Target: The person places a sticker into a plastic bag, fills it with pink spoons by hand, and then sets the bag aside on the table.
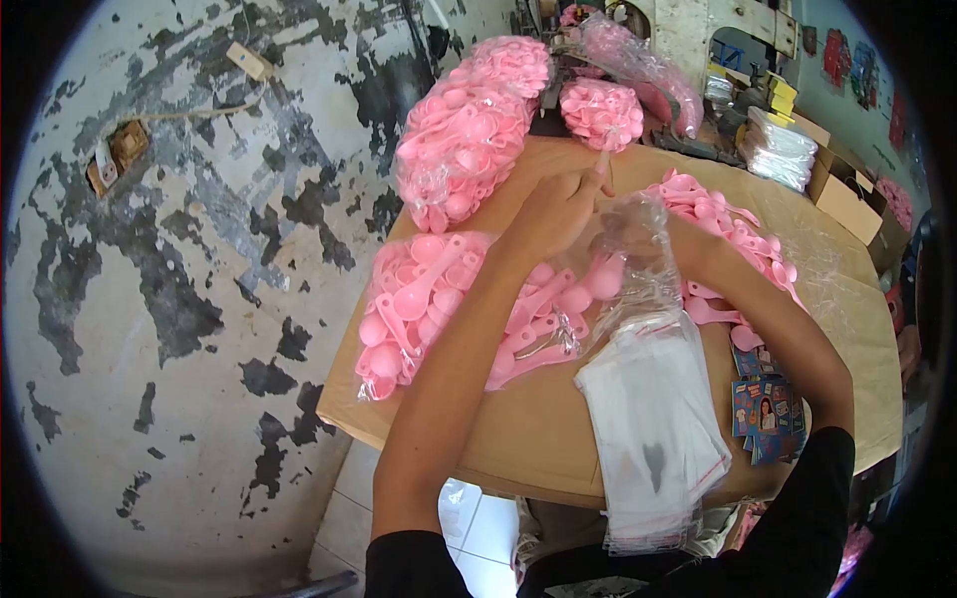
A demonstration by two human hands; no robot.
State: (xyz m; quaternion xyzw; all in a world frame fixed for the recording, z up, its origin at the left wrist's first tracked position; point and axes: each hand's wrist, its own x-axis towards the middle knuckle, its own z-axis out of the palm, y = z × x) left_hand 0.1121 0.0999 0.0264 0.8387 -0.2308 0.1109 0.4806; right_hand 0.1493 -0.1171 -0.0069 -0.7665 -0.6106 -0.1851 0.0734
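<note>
Seemingly to steady it, the right hand (653, 242), how wide I cannot tell, touches a clear plastic bag (648, 211) above the table (538, 429), near the bent-fingered left hand (560, 204), its grip unclear, while pink plastic spoons (414, 299) flank both and stacked clear bags (653, 429) overhang the near edge, handily close.

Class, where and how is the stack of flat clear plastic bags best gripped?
Pinch the stack by its near end, probably from the near side, top and underside together: it lies flat but overhangs the brown-covered table, freeing its underside there.
</note>
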